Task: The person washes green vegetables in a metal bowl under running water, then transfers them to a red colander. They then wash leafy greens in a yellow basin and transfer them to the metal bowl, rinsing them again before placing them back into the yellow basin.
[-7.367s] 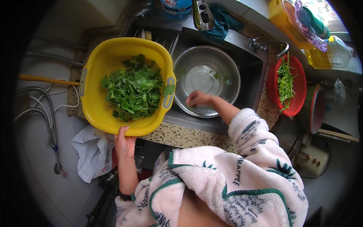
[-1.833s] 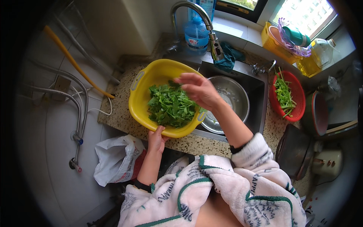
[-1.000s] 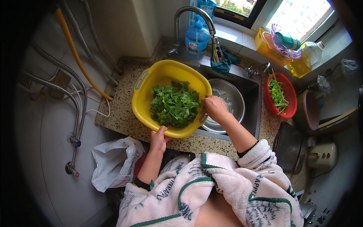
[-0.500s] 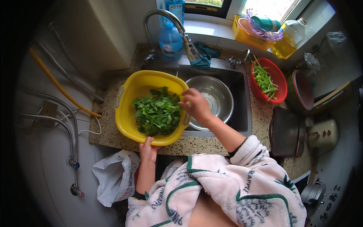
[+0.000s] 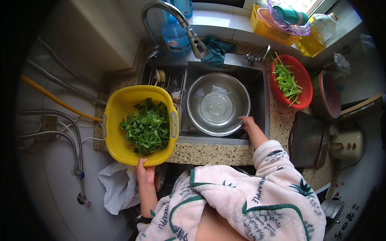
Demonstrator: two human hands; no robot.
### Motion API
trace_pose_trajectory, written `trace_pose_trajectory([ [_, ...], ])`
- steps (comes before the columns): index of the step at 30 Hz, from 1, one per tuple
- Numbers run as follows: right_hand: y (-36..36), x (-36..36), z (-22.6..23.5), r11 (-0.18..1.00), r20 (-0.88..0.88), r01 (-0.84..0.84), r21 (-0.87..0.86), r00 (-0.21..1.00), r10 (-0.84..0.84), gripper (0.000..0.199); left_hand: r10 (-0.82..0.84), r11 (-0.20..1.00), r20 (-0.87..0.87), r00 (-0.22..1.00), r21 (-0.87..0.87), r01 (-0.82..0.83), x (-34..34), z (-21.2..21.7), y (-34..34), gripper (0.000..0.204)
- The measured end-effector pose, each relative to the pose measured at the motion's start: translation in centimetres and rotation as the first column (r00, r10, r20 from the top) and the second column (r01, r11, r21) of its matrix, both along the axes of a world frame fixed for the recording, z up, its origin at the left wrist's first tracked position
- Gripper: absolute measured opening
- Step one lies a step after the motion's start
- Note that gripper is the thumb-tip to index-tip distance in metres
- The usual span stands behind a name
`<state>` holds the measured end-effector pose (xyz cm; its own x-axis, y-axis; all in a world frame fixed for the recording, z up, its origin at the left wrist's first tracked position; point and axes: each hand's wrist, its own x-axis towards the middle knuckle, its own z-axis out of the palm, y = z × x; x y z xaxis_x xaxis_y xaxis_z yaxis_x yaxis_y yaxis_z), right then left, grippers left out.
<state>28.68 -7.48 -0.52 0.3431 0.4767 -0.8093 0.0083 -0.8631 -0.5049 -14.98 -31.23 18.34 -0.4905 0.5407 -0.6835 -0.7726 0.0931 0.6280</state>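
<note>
A yellow plastic basin [image 5: 114, 138] with grey-lined handles holds a heap of leafy greens [image 5: 146, 126]. My left hand [image 5: 144, 172] grips the basin's near rim from below, and the basin sits left of the sink, partly over the counter. Inside the sink [image 5: 257, 92] stands a stainless steel bowl [image 5: 194, 114] with a little water in its bottom. My right hand [image 5: 250, 125] is closed on the bowl's right near rim, thumb on the edge; the other fingers are mostly hidden behind its side.
A red basket [image 5: 306, 86] with cut green stalks stands right of the sink. The curved faucet [image 5: 197, 44] arches over the sink's back, near a teal cloth [image 5: 217, 50]. A scrub brush [image 5: 160, 76] rests on the sink's left rack. A dark board [image 5: 307, 138] lies at the right.
The yellow basin has moved left and slightly nearer in my left hand. My right hand has left the basin's side and taken hold of the steel bowl's rim.
</note>
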Motion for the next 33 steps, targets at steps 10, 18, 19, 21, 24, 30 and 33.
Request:
trace_pose_trajectory([
  [10,1.9,1.0,6.2,0.98,-0.158,-0.199,-0.008,0.968,0.195,0.017,0.078,0.997,-0.005,0.997,0.015,-0.078,1.0,-0.1,-1.2,0.027],
  [18,6.1,-1.3,11.9,0.905,0.119,-0.414,0.103,0.908,0.402,0.021,0.045,0.998,0.016,0.999,0.042,-0.046,0.7,-0.4,-1.5,0.016],
  [19,6.6,-1.7,12.5,0.886,0.188,-0.455,0.085,0.881,0.435,0.022,0.047,0.998,0.016,0.999,0.043,-0.048,0.7,-0.3,-1.6,0.016],
  [21,7.6,-2.2,13.7,0.855,0.221,-0.516,0.05,0.841,0.494,0.023,0.048,0.998,0.016,0.999,0.049,-0.048,0.6,-0.3,-1.7,0.016],
  [24,8.3,-2.5,15.2,0.807,0.304,-0.59,-0.027,0.764,0.569,0.02,0.046,0.997,0.026,0.999,0.06,-0.048,0.4,-0.5,-2.3,0.018],
  [30,6.5,-2.7,16.0,0.899,0.173,-0.437,-0.002,0.886,0.431,0.018,0.054,0.995,0.041,0.998,0.076,-0.057,0.0,-0.9,-2.8,0.02],
  [33,5.0,-2.1,15.7,0.941,0.034,-0.336,-0.037,0.941,0.337,0.015,0.049,0.996,0.036,0.998,0.075,-0.052,-0.2,-0.7,-2.4,0.022],
])
